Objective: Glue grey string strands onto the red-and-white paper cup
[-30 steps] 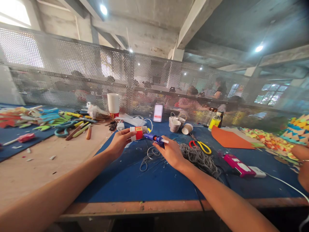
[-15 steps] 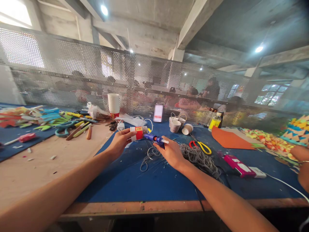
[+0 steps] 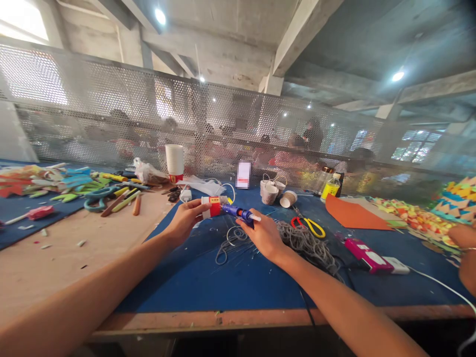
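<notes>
My left hand [image 3: 188,218] is closed around a red and white paper cup [image 3: 212,206], tipped on its side with one end toward the right. In my right hand [image 3: 265,237] is a blue glue gun [image 3: 238,213], a pale glue stick showing at its back end. The gun's front end is close against the right end of the cup; whether they touch I cannot tell. Just beyond my right wrist lies a tangled heap of grey cord [image 3: 307,243], and a loop of it curls on the blue table mat [image 3: 193,282] below the gun.
Cord-wrapped cups [image 3: 269,193] and scissors [image 3: 312,227] are behind the cord. A cup stack [image 3: 174,161] stands back left, near blue-handled scissors [image 3: 98,198]. A phone [image 3: 243,175] leans upright. Orange paper [image 3: 355,214] and a magenta box [image 3: 368,255] are right; another person's hand [image 3: 464,235] shows there.
My hands, the cup and the glue gun stay in almost the same place. Behind the perforated screen, a standing person has shifted left.
</notes>
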### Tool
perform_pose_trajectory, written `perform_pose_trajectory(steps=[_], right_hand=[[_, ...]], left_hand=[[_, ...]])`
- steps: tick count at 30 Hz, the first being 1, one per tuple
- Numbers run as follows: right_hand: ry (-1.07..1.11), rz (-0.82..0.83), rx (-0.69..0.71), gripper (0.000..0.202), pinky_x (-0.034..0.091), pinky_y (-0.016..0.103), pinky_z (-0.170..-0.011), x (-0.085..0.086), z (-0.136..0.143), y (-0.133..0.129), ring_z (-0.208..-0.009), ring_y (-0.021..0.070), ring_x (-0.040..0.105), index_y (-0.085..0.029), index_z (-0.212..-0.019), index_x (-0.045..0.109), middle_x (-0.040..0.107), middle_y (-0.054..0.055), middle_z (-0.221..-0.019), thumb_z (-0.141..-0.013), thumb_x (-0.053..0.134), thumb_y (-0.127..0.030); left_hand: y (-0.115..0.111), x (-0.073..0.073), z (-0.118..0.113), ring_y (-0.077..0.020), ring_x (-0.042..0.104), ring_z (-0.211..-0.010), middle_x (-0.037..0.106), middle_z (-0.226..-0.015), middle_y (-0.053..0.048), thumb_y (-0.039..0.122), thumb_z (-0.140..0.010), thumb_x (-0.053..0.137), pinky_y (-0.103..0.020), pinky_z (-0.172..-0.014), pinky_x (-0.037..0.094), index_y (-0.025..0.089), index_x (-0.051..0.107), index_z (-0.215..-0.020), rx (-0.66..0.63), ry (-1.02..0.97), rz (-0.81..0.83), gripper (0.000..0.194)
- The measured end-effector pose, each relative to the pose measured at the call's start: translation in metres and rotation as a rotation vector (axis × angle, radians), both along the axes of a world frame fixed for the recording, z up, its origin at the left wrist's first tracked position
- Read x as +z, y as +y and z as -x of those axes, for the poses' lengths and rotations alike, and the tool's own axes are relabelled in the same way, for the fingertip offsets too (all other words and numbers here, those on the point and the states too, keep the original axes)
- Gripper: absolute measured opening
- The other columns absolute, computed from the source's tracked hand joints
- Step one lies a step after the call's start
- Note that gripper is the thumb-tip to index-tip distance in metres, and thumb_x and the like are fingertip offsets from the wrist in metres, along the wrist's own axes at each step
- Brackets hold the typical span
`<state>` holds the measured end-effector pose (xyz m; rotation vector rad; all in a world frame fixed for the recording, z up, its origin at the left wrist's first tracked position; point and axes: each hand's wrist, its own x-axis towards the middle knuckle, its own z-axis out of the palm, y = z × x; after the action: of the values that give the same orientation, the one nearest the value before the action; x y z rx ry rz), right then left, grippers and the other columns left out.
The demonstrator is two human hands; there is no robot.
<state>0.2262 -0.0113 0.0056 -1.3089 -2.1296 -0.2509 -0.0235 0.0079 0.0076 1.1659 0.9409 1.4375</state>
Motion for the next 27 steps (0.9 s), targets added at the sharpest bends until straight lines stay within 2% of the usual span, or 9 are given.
perform_pose_trajectory(steps=[13, 22, 27], right_hand=[[0.005, -0.041, -0.019, 0.03, 0.031, 0.029, -0.058, -0.0038, -0.0027, 0.0048, -0.073, 0.0228, 0.073, -0.021, -0.096, 0.066, 0.077, 0.004, -0.084, -0.103, 0.062, -0.05], [0.034, -0.015, -0.016, 0.028, 0.034, 0.028, -0.059, 0.0018, -0.0018, 0.0027, -0.075, 0.0231, 0.074, -0.021, -0.096, 0.066, 0.078, 0.006, -0.086, -0.103, 0.062, -0.048], [0.129, 0.007, 0.036, 0.027, 0.04, 0.028, -0.061, 0.0002, -0.0026, 0.0056, -0.075, 0.0239, 0.075, -0.021, -0.099, 0.069, 0.079, 0.006, -0.084, -0.102, 0.063, -0.047]], left_hand=[[-0.0058, 0.0045, -0.0054, -0.0244, 0.075, -0.086, 0.084, -0.097, -0.011, 0.042, -0.067, 0.094, -0.034, -0.087, 0.055, 0.017, 0.085, -0.093, -0.043, 0.016, 0.004, 0.037], [-0.0064, 0.0046, -0.0063, -0.0266, 0.076, -0.087, 0.084, -0.099, -0.011, 0.041, -0.069, 0.092, -0.036, -0.087, 0.055, 0.017, 0.085, -0.095, -0.072, 0.024, -0.006, 0.036], [-0.0048, 0.0027, -0.0061, -0.0258, 0.075, -0.086, 0.084, -0.097, -0.01, 0.04, -0.069, 0.092, -0.035, -0.086, 0.055, 0.018, 0.086, -0.093, -0.065, 0.043, -0.006, 0.034]])
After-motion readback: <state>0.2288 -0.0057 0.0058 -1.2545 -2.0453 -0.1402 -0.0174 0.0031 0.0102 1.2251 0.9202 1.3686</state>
